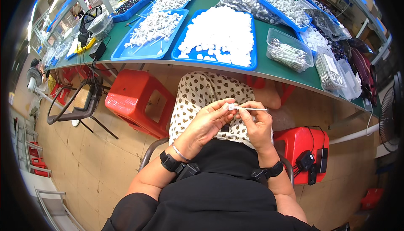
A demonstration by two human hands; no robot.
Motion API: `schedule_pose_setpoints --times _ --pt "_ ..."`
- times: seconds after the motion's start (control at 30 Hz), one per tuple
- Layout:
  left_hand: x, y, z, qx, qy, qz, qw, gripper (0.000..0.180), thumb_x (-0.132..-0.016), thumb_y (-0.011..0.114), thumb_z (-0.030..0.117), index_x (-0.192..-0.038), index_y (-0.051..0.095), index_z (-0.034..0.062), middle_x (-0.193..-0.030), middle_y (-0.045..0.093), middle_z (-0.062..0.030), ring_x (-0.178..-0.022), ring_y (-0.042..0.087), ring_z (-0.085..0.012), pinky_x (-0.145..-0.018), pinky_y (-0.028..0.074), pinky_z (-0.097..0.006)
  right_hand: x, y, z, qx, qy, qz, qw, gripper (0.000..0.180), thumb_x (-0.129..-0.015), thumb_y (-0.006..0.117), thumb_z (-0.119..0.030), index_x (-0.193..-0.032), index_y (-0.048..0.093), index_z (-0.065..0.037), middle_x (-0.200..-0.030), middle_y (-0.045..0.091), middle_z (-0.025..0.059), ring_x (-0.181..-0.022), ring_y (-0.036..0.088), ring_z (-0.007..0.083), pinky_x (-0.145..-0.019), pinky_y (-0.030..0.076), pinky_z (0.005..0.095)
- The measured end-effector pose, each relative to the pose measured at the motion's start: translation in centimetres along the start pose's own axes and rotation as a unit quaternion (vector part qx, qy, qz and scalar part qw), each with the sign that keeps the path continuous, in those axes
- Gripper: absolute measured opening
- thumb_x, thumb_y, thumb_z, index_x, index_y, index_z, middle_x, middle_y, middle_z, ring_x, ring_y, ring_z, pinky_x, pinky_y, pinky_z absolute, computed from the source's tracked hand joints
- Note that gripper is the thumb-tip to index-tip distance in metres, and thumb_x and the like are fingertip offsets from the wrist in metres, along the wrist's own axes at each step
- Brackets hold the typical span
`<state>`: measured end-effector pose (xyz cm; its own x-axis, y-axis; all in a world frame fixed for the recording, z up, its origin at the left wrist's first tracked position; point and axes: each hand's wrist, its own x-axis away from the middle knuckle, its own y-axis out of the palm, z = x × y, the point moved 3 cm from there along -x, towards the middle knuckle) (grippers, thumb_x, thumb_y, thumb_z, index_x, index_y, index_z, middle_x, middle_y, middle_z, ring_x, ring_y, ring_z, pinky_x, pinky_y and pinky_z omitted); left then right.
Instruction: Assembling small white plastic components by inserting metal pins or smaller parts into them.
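Observation:
Above my lap, my left hand (210,121) pinches a small white plastic piece (232,106) between thumb and fingers. From the other side my right hand (259,125) grips a thin white stick (254,109), its inner end meeting the white piece. Fingertips cover part of the join, so I cannot tell whether the two are fixed together. On the table in front, a blue tray (255,56) is heaped with white round caps (219,31). Left of it, another blue tray (143,55) bears loose white sticks with wider heads (155,26).
Along the green table (269,73), a clear plastic box (290,64) of thin sticks stands at the right. Red stools (134,96) flank my legs; the right one (294,140) carries black adapters (305,160). A black fan (389,113) stands far right, a dark chair (86,104) left.

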<state>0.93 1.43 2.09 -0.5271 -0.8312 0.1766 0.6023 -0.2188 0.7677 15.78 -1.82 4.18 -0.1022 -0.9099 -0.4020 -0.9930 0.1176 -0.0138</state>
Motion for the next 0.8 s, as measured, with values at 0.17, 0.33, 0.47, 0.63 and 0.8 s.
schedule_pose_setpoints --times 0.17,0.33,0.47,0.63,0.8 --pt "0.0 -0.1 -0.1 0.004 0.004 0.0 1.0 0.029 -0.092 0.057 0.013 -0.117 0.055 -0.0025 -0.101 0.063 -0.0096 -0.091 0.061 -0.0151 -0.084 0.051 -0.024 0.0 0.2 -0.6 0.036 -0.011 0.01 0.999 0.008 -0.086 0.061 -0.001 -0.092 0.062 0.003 -0.087 0.065 0.007 -0.074 0.066 0.014 -0.067 0.053 0.0253" --pt "-0.1 -0.2 -0.1 0.01 0.003 -0.004 1.0 0.028 -0.092 0.057 0.011 -0.116 0.056 -0.0031 -0.101 0.063 -0.0092 -0.092 0.061 -0.0145 -0.084 0.051 -0.024 0.0 0.2 -0.7 0.074 -0.038 0.007 0.996 0.009 -0.085 0.062 -0.001 -0.093 0.062 0.003 -0.087 0.066 0.0085 -0.073 0.067 0.0153 -0.065 0.053 0.0257" --pt "0.0 -0.1 0.0 0.015 0.001 0.01 1.0 0.028 -0.091 0.058 0.011 -0.116 0.056 -0.0039 -0.101 0.063 -0.0088 -0.092 0.061 -0.0141 -0.084 0.051 -0.024 0.0 0.2 -0.6 0.128 -0.077 0.005 0.989 0.011 -0.083 0.064 -0.001 -0.093 0.061 0.001 -0.083 0.066 0.0093 -0.07 0.067 0.0173 -0.061 0.052 0.0267" --pt "0.0 -0.1 -0.1 0.012 0.002 0.017 1.0 0.029 -0.091 0.059 0.011 -0.115 0.056 -0.0043 -0.099 0.064 -0.008 -0.091 0.061 -0.0133 -0.084 0.051 -0.023 -0.1 0.3 -1.3 0.169 -0.136 0.008 0.976 0.011 -0.082 0.065 -0.001 -0.092 0.06 0.0 -0.08 0.066 0.0093 -0.066 0.067 0.0201 -0.058 0.052 0.0287" --pt "-0.2 -0.7 -0.5 0.034 -0.013 0.006 0.999 0.029 -0.091 0.059 0.012 -0.116 0.056 -0.0024 -0.101 0.063 -0.0075 -0.094 0.06 -0.0137 -0.086 0.051 -0.023 -0.2 0.5 -1.8 0.185 -0.142 0.001 0.972 0.011 -0.081 0.065 -0.001 -0.09 0.059 0.0 -0.079 0.066 0.0094 -0.064 0.066 0.022 -0.057 0.051 0.0296"
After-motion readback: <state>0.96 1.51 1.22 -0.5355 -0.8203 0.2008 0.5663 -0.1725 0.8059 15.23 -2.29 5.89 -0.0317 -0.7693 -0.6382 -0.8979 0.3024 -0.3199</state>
